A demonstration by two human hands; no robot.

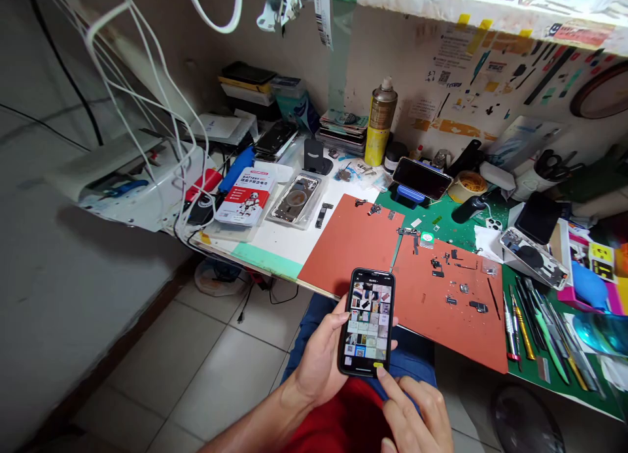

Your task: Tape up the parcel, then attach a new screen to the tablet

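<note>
I have the phone point(367, 329) at the lower centre of the frame, in front of the tabletop's point(279, 238) near edge. The left hand's point(318, 355) grip is clasped round it, most of its fingers hidden behind the case, only their tips showing past the right edge. The right hand point(417, 407) has its grip released, holding nothing; its index fingertip is at the screen's lower right corner, by a yellow button, and I can't tell whether it touches. The bottom of the frame cuts that hand off. Thumbnails fill the screen, too small for me to make out, as is the heading. At centre left, a red-and-white box point(248, 195) reads "BATTERY" above Chinese characters. A barcode label point(322, 15) hangs at the top; the wall poster's point(449, 67) print is too blurred to read.
</note>
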